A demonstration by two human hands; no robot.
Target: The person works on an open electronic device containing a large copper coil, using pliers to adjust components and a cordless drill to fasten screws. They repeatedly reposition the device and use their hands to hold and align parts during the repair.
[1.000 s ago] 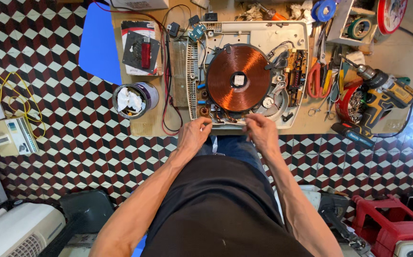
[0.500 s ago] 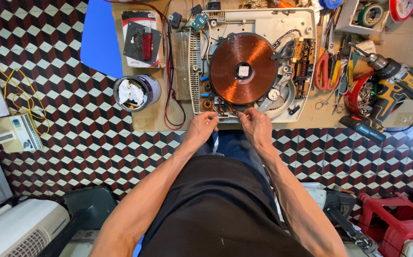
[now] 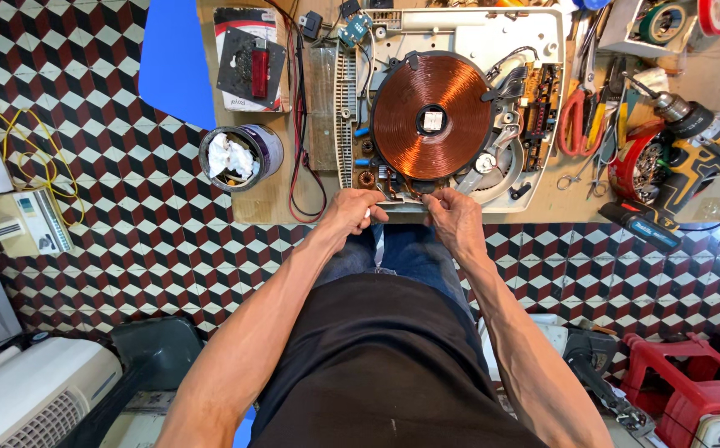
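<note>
both hands pinched shut at near edge of opened cooker (image 3: 459, 50), upper centre of frame: left hand (image 3: 350, 211) grips small white bit, right hand (image 3: 453, 217) on wiring, copper coil (image 3: 432, 116) just above fingers

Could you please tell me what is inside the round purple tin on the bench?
The round purple tin holds crumpled white material, perhaps cloth or paper, filling most of the opening. Anything beneath that wad, and the tin's bottom, is covered and cannot be seen.
</note>
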